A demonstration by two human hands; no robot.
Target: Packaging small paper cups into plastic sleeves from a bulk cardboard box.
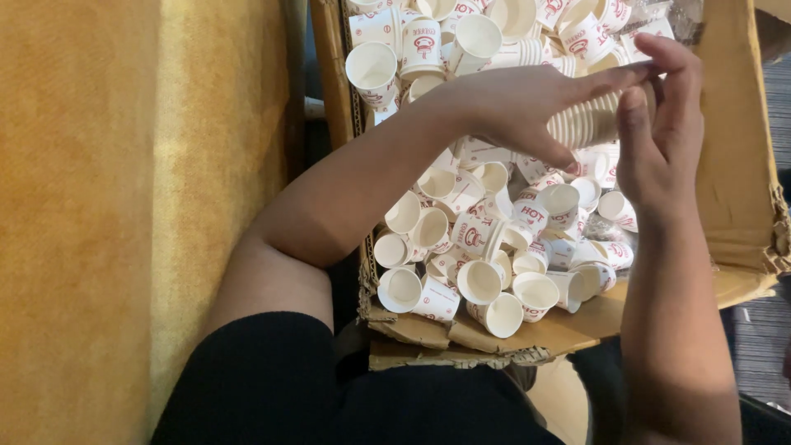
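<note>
Head view, near to far. Bottom of frame: a black sleeve [272, 387] at lower left and the two bare forearms running up into frame. Just above, the torn front edge of a cardboard box [461, 342], lower centre, w/ loose small paper cups [482, 247] piled inside, white w/ red print, lying every which way, mouths mostly toward the camera.

Further up, upper right of frame: the left hand [519, 107] is curled round a nested stack of cups [589, 119], fingers wrapped over the top and thumb under, closed firmly on it. The stack lies roughly horizontal, long axis running left to right, rims showing as tight ribs, open end toward the right.

The right hand [663, 140] is at that right end, touching or nearly touching it; fingers bent and partly closed, tips meeting the left index tip above the stack. Can't tell if it pinches a single cup, since the stack end is hidden behind the palm.

So: stack sits betw. both hands, above the loose pile. Left carries it; right is nearer the open end.

Far top: more cups, box rear. Left third of frame: yellow-brown surface [124, 206].
</note>
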